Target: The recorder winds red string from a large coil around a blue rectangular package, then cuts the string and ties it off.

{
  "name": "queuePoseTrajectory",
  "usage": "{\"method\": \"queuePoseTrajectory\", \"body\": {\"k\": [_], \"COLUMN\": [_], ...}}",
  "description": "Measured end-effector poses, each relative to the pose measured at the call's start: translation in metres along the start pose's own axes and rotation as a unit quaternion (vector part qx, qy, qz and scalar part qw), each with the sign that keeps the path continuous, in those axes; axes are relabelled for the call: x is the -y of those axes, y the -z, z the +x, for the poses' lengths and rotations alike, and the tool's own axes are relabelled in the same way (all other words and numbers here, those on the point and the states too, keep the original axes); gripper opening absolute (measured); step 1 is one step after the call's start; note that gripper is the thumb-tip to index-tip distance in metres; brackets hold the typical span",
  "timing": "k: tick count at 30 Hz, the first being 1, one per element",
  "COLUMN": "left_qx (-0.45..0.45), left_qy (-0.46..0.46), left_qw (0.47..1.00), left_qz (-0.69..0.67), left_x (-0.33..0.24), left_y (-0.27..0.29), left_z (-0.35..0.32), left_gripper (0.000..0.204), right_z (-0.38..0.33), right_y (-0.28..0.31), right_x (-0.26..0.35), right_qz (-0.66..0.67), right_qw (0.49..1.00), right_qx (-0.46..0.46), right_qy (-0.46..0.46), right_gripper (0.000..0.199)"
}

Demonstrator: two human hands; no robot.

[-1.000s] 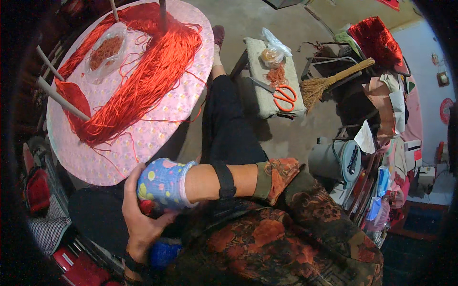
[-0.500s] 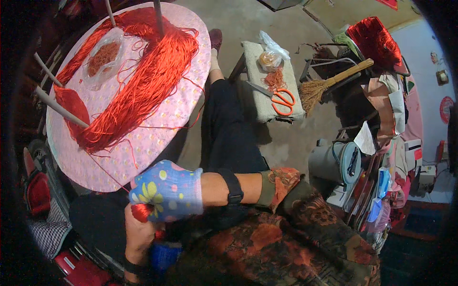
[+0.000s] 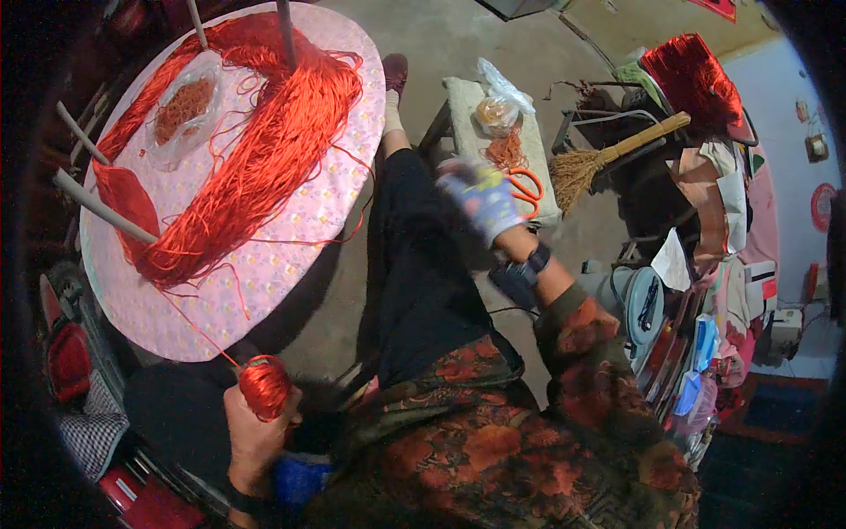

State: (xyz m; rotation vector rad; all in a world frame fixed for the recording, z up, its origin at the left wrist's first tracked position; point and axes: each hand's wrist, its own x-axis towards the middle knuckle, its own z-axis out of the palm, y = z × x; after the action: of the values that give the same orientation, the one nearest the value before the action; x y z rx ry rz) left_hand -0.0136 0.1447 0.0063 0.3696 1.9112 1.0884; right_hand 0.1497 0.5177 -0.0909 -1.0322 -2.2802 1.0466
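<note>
In my bare left hand (image 3: 253,434), low on the left, is a wound ball of shiny red yarn (image 3: 265,389). A single strand runs from it up to a large loose skein of red yarn (image 3: 264,167), looped around upright posts on a round table. My right hand (image 3: 481,201) wears a light blue patterned glove and is smeared by motion beside a padded stool. Next to it lie scissors (image 3: 538,196) with orange handles; the glove covers their blades. Whether its fingers grip anything cannot be made out.
A pink patterned cloth covers the round table (image 3: 189,331), where a clear plastic bag (image 3: 187,110) holds reddish strands or bands. On the pale stool (image 3: 465,106) are another plastic bag (image 3: 500,104) and orange bands (image 3: 507,150). A straw broom (image 3: 608,159) and a bucket (image 3: 636,295) stand right.
My gloved right hand has left the yarn ball and swung up and right to the stool by the scissors. The ball stays in my left hand, now in plain view.
</note>
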Motion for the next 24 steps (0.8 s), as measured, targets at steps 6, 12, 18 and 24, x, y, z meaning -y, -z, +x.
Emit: {"method": "queuePoseTrajectory", "body": {"k": [6, 12, 18, 24], "left_qx": [0.028, -0.007, -0.03, 0.011], "left_qy": [0.006, -0.072, -0.073, 0.005], "left_qw": [0.999, 0.997, 0.997, 0.988], "left_qz": [-0.043, -0.022, -0.016, -0.155], "left_x": [0.004, -0.004, 0.003, 0.008], "left_y": [-0.001, -0.007, -0.007, 0.0], "left_z": [0.005, 0.009, 0.013, 0.01], "left_gripper": [0.012, 0.016, 0.019, 0.027], "right_z": [0.045, 0.061, 0.067, 0.064], "right_y": [0.06, 0.066, 0.071, 0.103], "right_x": [-0.107, -0.096, -0.128, -0.19], "right_qz": [-0.201, -0.319, -0.278, -0.029], "right_qw": [0.961, 0.922, 0.935, 0.969], "right_qx": [-0.162, -0.109, -0.091, -0.095], "right_qy": [-0.103, -0.19, -0.201, -0.225], "right_gripper": [0.028, 0.045, 0.052, 0.033]}}
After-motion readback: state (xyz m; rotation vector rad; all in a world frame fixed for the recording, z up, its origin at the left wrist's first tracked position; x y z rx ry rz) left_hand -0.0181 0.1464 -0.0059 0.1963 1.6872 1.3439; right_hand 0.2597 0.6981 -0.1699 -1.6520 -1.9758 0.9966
